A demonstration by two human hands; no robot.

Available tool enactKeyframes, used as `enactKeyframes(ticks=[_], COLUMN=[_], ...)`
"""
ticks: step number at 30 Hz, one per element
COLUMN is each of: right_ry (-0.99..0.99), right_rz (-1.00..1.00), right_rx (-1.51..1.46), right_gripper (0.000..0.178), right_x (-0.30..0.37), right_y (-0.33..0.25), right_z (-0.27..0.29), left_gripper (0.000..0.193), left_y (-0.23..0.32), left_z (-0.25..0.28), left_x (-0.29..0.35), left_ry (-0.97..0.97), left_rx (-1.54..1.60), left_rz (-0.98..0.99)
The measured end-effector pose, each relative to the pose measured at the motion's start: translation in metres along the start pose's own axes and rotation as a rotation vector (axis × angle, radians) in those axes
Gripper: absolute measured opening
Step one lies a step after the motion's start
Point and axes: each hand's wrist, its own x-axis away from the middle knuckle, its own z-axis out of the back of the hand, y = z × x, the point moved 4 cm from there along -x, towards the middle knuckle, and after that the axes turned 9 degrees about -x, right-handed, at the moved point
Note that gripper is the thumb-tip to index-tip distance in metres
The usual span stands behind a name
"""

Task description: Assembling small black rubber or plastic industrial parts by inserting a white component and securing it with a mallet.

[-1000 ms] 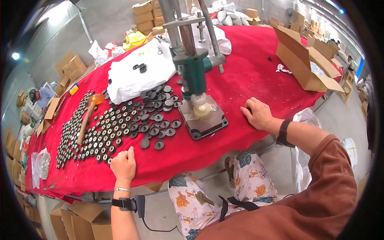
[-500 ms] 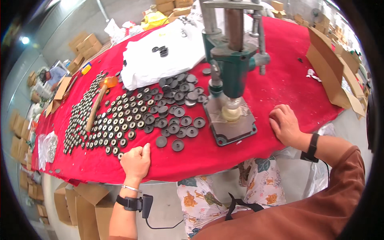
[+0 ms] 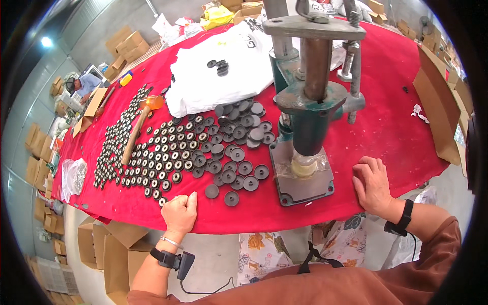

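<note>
My left hand (image 3: 180, 214) rests in a fist on the red cloth (image 3: 229, 216) near the table's front edge, thumb along the top; nothing shows in it. It is nearest to the end of the rows of black wheels with metal centres (image 3: 162, 158). My right hand (image 3: 373, 186) lies on the cloth, fingers loosely bent and apart from the thumb, with nothing held. Between the hands stands a dark green press (image 3: 311, 129). Under its ram, a pale round fixture (image 3: 304, 166) sits on the metal base plate (image 3: 305, 191). Loose black discs (image 3: 245, 168) lie left of the press.
A mallet with an orange head (image 3: 155, 102) lies across the wheels. Behind the discs is a white sack (image 3: 203, 86) with a few black pieces on it. Open cardboard (image 3: 432, 96) stands at the right edge, and boxes (image 3: 117, 262) sit below left. A person (image 3: 87, 84) is far left.
The whole view has shifted, so the table and press appear slightly lower and farther right. Both hands keep their places on the cloth.
</note>
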Motion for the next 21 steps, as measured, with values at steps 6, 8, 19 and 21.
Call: enactKeyframes(ticks=[6, 8, 19, 21], right_ry=[0.043, 0.053, 0.113, 0.126], right_rz=[0.016, 0.028, 0.026, 0.042], right_rx=[0.011, 0.033, 0.069, 0.051], right_gripper=[0.024, 0.024, 0.017, 0.015], right_x=[0.0027, 0.0028, 0.006, 0.0072], right_y=[0.0022, 0.0008, -0.0007, 0.0013], right_z=[0.0009, 0.0012, 0.0009, -0.0012], left_gripper=[0.042, 0.042, 0.045, 0.044], left_y=[0.0024, 0.0002, -0.0037, -0.0066], left_z=[-0.0027, -0.0011, -0.0019, -0.0027], left_x=[-0.0003, 0.0008, 0.0032, 0.0058], left_ry=[0.082, 0.093, 0.088, 0.082], left_rx=[-0.023, -0.036, 0.012, 0.0], left_rz=[-0.007, 0.001, 0.104, 0.119])
